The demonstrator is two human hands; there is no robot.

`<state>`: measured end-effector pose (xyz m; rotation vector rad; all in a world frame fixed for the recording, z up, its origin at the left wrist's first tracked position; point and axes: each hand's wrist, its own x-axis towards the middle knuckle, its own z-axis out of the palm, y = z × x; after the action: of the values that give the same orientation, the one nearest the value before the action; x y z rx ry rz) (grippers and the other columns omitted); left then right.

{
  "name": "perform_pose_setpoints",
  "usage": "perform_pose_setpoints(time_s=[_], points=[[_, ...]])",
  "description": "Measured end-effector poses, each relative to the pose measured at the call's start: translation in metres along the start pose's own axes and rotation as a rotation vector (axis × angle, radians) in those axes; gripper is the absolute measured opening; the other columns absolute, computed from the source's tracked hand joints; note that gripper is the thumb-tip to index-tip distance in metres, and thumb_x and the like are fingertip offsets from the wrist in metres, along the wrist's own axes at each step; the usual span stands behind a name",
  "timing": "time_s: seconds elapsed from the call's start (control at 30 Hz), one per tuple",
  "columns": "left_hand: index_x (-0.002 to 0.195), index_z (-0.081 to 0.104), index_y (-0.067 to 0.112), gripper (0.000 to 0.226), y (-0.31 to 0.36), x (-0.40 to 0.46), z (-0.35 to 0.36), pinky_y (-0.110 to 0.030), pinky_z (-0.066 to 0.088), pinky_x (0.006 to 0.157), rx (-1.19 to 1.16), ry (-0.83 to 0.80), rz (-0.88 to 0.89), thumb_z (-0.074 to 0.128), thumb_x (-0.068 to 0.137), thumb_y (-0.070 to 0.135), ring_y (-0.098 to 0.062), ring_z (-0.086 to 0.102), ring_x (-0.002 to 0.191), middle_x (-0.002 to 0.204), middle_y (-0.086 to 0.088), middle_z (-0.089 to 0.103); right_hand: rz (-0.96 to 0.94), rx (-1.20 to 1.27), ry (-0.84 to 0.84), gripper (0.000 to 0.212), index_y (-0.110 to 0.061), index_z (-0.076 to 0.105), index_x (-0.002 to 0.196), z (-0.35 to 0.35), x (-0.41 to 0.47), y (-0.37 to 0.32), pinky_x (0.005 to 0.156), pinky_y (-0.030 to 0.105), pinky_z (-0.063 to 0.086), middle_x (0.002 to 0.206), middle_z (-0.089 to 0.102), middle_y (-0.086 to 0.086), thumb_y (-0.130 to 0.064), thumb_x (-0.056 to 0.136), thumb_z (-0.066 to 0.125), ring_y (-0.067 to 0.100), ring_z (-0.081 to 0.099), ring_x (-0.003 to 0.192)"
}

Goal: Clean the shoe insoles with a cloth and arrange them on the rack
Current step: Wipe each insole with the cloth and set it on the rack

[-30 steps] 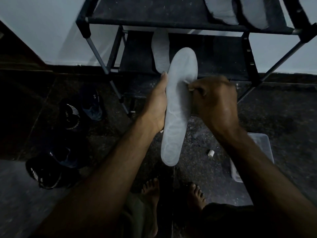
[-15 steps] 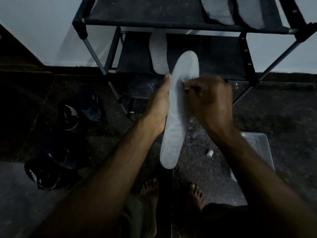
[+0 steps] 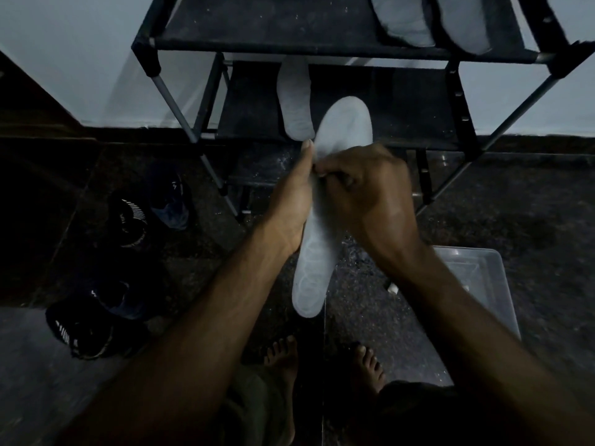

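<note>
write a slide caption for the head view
Both hands hold a pale insole upright before a black rack.

Bare forearms, no sleeves; left hand [image 3: 291, 206] and right hand [image 3: 370, 188] ungloved; feet [image 3: 283, 365] bare; dark shorts [image 3: 418, 410]
</note>
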<state>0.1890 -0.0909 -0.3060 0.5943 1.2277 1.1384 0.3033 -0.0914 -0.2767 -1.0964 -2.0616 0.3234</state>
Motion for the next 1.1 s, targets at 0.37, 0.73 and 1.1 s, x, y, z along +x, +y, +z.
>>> perform_pose_setpoints(time_s=[0.37, 0.73, 1.1], points=[[0.129, 0.059, 0.017, 0.057, -0.004, -0.003, 0.006, -0.043, 0.046, 0.103, -0.008, -0.079, 0.001, 0.037, 0.096, 0.059, -0.025, 0.06, 0.117, 0.125, -0.013, 0.064, 0.086, -0.039, 0.092, 0.015, -0.009, 0.076, 0.086, -0.007, 0.004, 0.021, 0.073, 0.038, 0.056, 0.082, 0.075, 0.006, -0.005, 0.087, 0.061, 0.022, 0.068, 0.073], [0.129, 0.059, 0.02, 0.057, -0.007, -0.004, 0.012, -0.045, 0.043, 0.106, 0.026, -0.118, -0.035, 0.041, 0.093, 0.06, -0.025, 0.06, 0.118, 0.126, -0.009, 0.064, 0.131, -0.084, 0.154, 0.017, -0.01, 0.077, 0.085, -0.017, 0.007, 0.036, 0.065, 0.037, 0.056, 0.079, 0.074, 0.005, -0.007, 0.089, 0.061, 0.018, 0.067, 0.066], [0.133, 0.056, 0.015, 0.053, -0.003, -0.006, 0.009, -0.04, 0.047, 0.103, 0.028, -0.121, -0.028, 0.038, 0.099, 0.051, -0.021, 0.062, 0.115, 0.125, -0.009, 0.065, 0.08, -0.137, 0.126, 0.019, -0.01, 0.076, 0.083, -0.016, 0.008, 0.041, 0.063, 0.039, 0.055, 0.077, 0.074, 0.005, -0.009, 0.092, 0.059, 0.019, 0.066, 0.064]])
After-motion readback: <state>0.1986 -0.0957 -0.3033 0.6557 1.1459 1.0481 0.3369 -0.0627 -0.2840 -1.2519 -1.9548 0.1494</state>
